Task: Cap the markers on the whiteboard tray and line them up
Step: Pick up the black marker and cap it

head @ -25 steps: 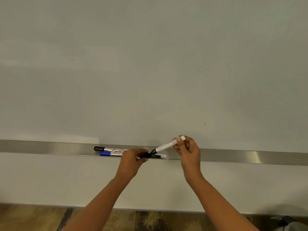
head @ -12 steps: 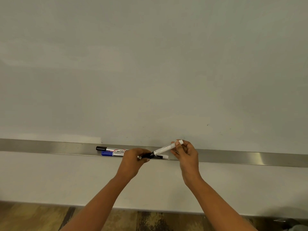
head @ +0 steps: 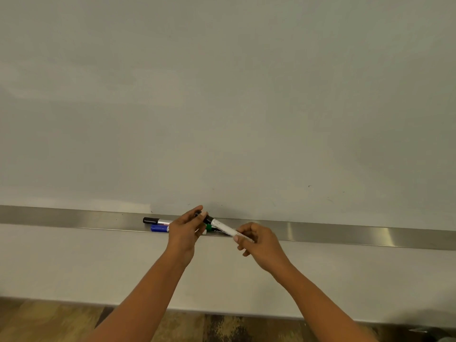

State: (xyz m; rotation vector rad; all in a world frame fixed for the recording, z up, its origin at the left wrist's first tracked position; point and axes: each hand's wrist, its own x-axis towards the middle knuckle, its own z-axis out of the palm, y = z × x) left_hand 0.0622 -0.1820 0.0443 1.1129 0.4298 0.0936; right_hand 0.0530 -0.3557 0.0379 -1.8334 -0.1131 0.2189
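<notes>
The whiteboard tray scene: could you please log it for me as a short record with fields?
surface: metal tray under a blank whiteboard
left hand: pinches a black cap at the marker's tip
right hand: grips the white marker by its barrel, raised over the tray
lying on tray: black-capped marker, blue-capped marker, green marker partly hidden
cap state: seating cannot be told

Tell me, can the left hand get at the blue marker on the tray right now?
Probably not straight away: the left hand is pinching a black cap at the white marker. The blue marker lies beside it on the tray, unobstructed.
</notes>
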